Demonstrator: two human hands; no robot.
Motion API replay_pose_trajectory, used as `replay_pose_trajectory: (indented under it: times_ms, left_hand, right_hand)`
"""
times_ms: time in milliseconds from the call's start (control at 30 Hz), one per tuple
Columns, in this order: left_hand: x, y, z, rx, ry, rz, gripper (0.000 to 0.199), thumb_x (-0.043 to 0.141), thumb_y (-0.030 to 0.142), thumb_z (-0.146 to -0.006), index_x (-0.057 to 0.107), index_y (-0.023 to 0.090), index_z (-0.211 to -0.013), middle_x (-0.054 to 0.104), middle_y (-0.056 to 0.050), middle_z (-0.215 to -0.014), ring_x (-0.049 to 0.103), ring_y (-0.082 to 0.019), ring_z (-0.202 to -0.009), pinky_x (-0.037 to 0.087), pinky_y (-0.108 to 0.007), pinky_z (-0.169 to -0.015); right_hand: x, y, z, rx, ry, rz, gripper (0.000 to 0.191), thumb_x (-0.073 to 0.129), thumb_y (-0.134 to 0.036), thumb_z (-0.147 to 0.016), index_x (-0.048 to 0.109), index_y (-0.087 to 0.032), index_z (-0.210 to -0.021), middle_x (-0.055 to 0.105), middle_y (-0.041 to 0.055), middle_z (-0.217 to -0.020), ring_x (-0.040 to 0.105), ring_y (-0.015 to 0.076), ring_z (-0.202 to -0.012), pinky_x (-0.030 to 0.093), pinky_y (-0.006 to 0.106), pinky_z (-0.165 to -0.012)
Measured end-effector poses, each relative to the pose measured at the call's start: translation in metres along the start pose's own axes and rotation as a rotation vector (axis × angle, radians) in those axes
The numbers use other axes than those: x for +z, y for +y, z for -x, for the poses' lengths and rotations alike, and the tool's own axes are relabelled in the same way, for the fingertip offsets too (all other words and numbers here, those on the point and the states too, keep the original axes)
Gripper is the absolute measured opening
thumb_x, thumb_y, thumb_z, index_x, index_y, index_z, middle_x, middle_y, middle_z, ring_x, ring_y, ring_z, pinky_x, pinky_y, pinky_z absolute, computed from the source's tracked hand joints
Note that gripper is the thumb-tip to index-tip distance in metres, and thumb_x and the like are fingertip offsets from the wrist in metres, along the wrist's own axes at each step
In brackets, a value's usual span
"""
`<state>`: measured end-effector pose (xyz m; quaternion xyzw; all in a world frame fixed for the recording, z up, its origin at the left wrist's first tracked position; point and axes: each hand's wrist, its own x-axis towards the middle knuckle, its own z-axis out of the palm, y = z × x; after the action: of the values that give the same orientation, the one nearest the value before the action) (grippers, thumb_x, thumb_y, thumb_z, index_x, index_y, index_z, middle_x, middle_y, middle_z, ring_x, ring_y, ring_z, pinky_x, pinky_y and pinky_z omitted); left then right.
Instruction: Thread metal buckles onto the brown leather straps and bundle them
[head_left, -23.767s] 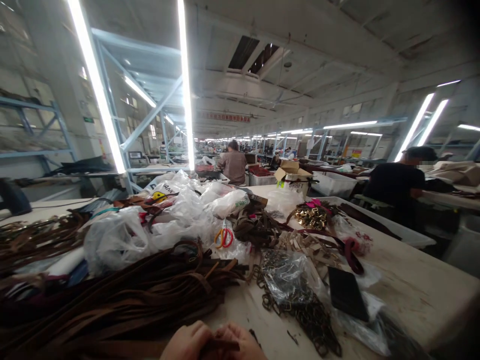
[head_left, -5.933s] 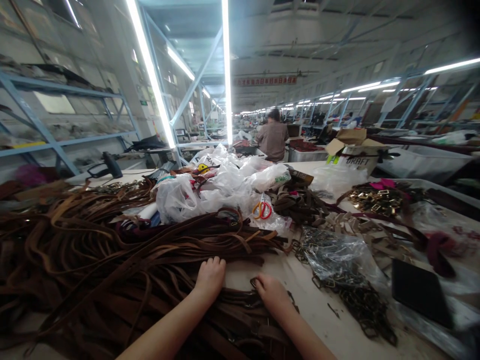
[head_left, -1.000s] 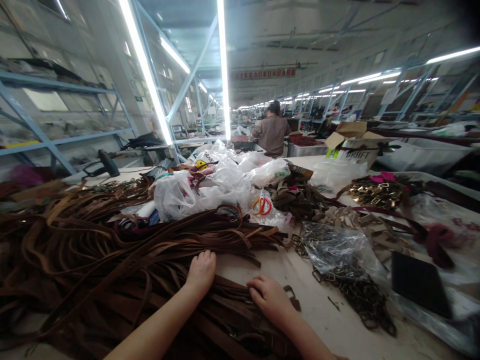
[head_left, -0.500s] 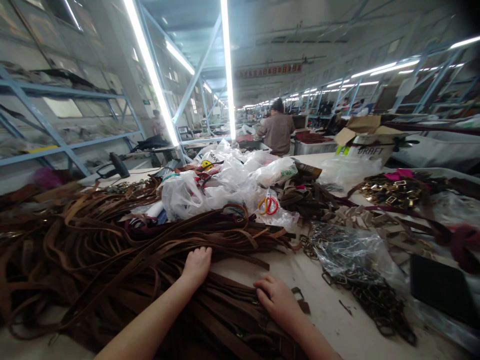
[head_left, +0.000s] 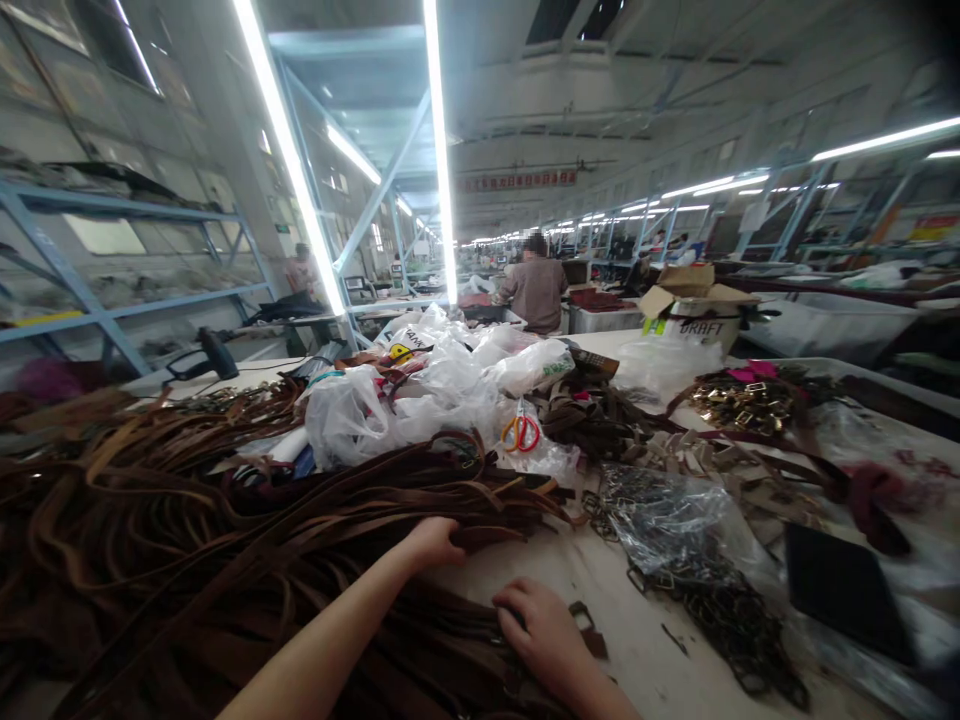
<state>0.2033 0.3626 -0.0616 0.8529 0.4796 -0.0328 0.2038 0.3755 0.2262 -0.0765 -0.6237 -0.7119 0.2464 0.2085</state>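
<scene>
A large heap of long brown leather straps (head_left: 247,560) covers the left and front of the table. My left hand (head_left: 433,543) is on the straps near their right ends, its fingers closed around a strap and the thumb toward the right. My right hand (head_left: 544,632) is lower and further right, fingers curled over the ends of the lower straps; what lies under its fingertips is partly hidden. Just beyond the right hand, a dark metal buckle (head_left: 579,612) lies at a strap end.
Scissors (head_left: 520,432) with red and yellow handles rest against white plastic bags (head_left: 442,385). On the right are dark buckles (head_left: 739,630) under clear plastic, a black flat tablet-like object (head_left: 847,590) and gold-coloured buckles (head_left: 742,402). A cardboard box (head_left: 694,310) and another person (head_left: 536,285) are further back.
My left hand has moved right along the straps, closer to my right hand. The right hand stays by the lower strap ends. The view has tilted up and turned slightly right.
</scene>
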Motion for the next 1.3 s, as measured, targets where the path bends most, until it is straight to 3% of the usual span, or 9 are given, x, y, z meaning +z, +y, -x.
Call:
replay_pose_trajectory:
  times_ms: [100,300,433,533,833,1033,1167,1300]
  left_hand:
    - [-0.002,0.004,-0.006,0.069,-0.035,0.09,0.025,0.056,0.035,-0.068,0.063,0.019,-0.085,0.067,0.002,-0.079,0.061,-0.016,-0.072,0.044,-0.02,-0.058]
    - [0.01,0.012,-0.014,0.049,0.093,0.088,0.038,0.06,0.036,-0.069,0.056,0.016,-0.1,0.063,-0.006,-0.097,0.058,-0.021,-0.088,0.044,-0.027,-0.074]
    - [0.009,0.018,0.006,0.064,0.204,-0.009,0.034,0.055,0.022,-0.075,0.05,0.019,-0.108,0.055,-0.006,-0.109,0.05,-0.02,-0.102,0.037,-0.03,-0.087]
    - [0.007,0.02,0.025,0.077,0.237,-0.119,0.022,0.053,0.019,-0.078,0.053,0.023,-0.099,0.053,-0.004,-0.105,0.047,-0.021,-0.104,0.034,-0.033,-0.089]
    - [0.017,0.011,0.04,-0.006,0.26,-0.32,0.013,0.051,0.018,-0.078,0.054,0.019,-0.091,0.053,-0.006,-0.097,0.049,-0.022,-0.093,0.038,-0.034,-0.079]
    - [0.02,-0.001,0.054,-0.028,0.219,-0.359,0.017,0.043,0.011,-0.079,0.054,0.017,-0.089,0.055,-0.008,-0.094,0.05,-0.024,-0.093,0.038,-0.036,-0.077]
    - [0.024,0.001,0.05,0.017,0.148,-0.328,0.016,0.043,0.01,-0.078,0.055,0.018,-0.085,0.059,-0.006,-0.089,0.054,-0.021,-0.087,0.041,-0.032,-0.076]
    - [0.026,0.005,0.048,-0.01,0.115,-0.269,0.02,0.04,0.007,-0.077,0.052,0.017,-0.089,0.062,-0.006,-0.087,0.059,-0.018,-0.079,0.043,-0.027,-0.069]
  right_hand:
    - [-0.002,-0.001,0.0,-0.005,-0.007,0.006,0.025,0.042,-0.028,-0.08,0.065,-0.024,-0.09,0.062,0.0032,-0.089,0.055,0.017,-0.086,0.037,0.025,-0.076]
    - [-0.001,0.001,0.001,-0.007,-0.003,0.005,0.026,0.042,-0.028,-0.081,0.065,-0.025,-0.092,0.062,0.0029,-0.09,0.055,0.0167,-0.086,0.037,0.025,-0.078]
    - [-0.003,0.001,0.001,-0.016,-0.005,-0.003,0.026,0.042,-0.028,-0.081,0.065,-0.024,-0.093,0.062,0.0033,-0.091,0.055,0.0164,-0.087,0.036,0.024,-0.077]
    - [-0.004,0.001,0.002,-0.017,-0.003,-0.008,0.027,0.041,-0.028,-0.081,0.065,-0.024,-0.093,0.062,0.0034,-0.091,0.055,0.0164,-0.087,0.036,0.024,-0.077]
    - [-0.004,0.001,0.004,-0.019,-0.02,0.035,0.029,0.04,-0.029,-0.081,0.065,-0.024,-0.095,0.063,0.0032,-0.092,0.055,0.0157,-0.088,0.035,0.023,-0.077]
    - [-0.013,-0.013,-0.01,0.016,-0.083,0.264,0.031,0.038,-0.037,-0.081,0.067,-0.025,-0.085,0.066,0.0047,-0.088,0.057,0.0207,-0.088,0.035,0.029,-0.075]
    - [-0.01,-0.013,-0.03,0.092,-0.073,0.312,0.037,0.03,-0.029,-0.083,0.066,-0.018,-0.081,0.068,0.0108,-0.086,0.061,0.0233,-0.082,0.037,0.032,-0.071]
    - [-0.004,0.005,-0.039,0.223,-0.048,0.34,0.031,0.035,-0.021,-0.077,0.063,-0.01,-0.086,0.066,0.019,-0.089,0.062,0.0271,-0.083,0.039,0.034,-0.069]
